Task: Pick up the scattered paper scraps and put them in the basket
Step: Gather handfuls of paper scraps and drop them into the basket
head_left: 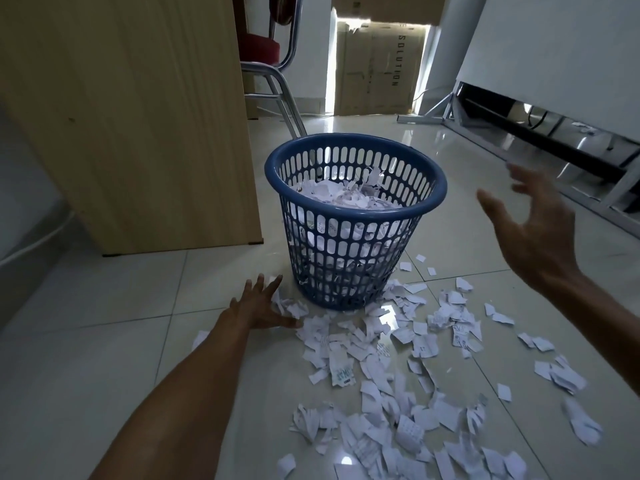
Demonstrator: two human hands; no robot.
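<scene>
A blue slotted plastic basket (346,258) stands on the tiled floor, filled more than halfway with white paper scraps (341,197). Many more torn white scraps (388,368) lie scattered on the floor in front of and to the right of the basket. My left hand (259,304) reaches low to the floor at the basket's left foot, fingers spread and straight, touching a small clump of scraps there. My right hand (530,230) hovers in the air to the right of the basket rim, fingers spread apart, holding nothing.
A light wooden cabinet (138,126) stands close on the left of the basket. Behind it are a metal-legged chair with a red seat (273,74) and cardboard boxes (377,67). A white panel on a metal frame (540,140) runs along the right.
</scene>
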